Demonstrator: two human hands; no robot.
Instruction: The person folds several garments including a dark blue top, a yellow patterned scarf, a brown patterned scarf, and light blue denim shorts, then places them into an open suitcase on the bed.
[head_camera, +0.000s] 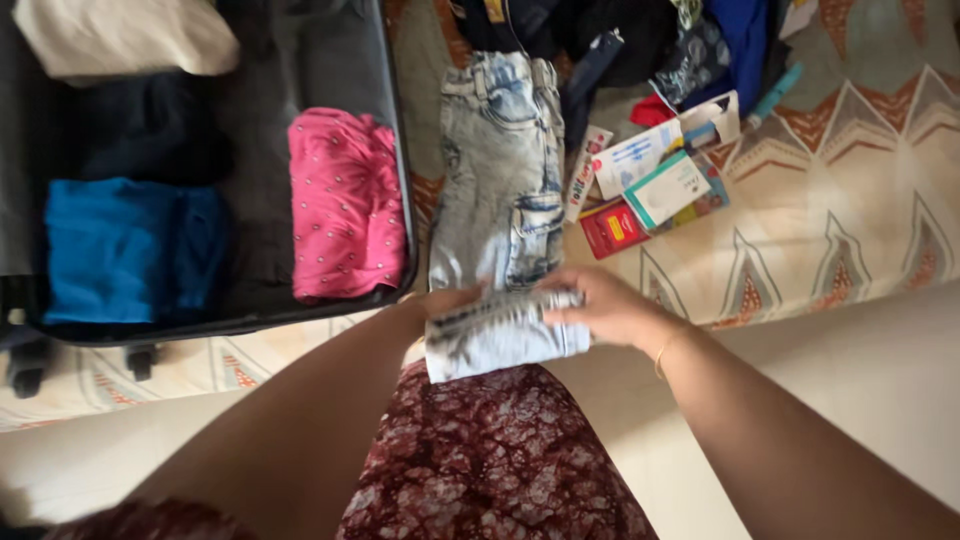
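A pair of pale, acid-washed jeans lies lengthwise on the patterned bedspread, folded in half along the legs. Its leg ends are rolled or folded up toward me into a thick bundle. My left hand grips the bundle's left edge, partly hidden under the denim. My right hand, with a thin gold bangle on the wrist, presses on the bundle's right edge.
An open dark suitcase lies at left holding a folded pink garment, a blue one, a dark one and a cream one. Small boxes and packets and dark clothes lie beyond the jeans. My maroon printed skirt fills the foreground.
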